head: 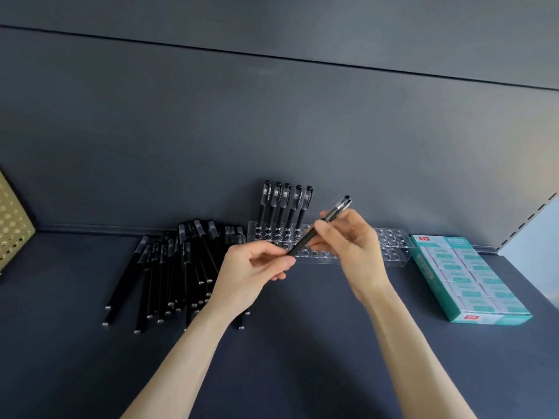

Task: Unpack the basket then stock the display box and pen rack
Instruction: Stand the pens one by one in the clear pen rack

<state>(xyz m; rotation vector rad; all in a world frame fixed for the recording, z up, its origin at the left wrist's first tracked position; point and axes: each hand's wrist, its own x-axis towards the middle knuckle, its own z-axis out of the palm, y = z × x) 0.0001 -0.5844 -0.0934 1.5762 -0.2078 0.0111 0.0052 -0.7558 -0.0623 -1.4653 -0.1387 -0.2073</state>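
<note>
A black pen is pinched at its lower end by the left grip and mid-barrel by the right grip, near the clear rack at the far side. Light, stiff and likely slick, it is best taken mid-barrel, below the cap.

Soft, even light fills the scene, strongest from the right, where a pale panel is nearly washed out. The dark matte back wall and shelf soak up the light and grow lighter toward the right; shadows on them are faint. The left hand and right hand are evenly lit. Small highlights sit on the clear pen rack and on the cap of the held pen. The wall's seams slant and bow with wide-angle distortion. Detail is slightly soft, most so at the edges.
</note>
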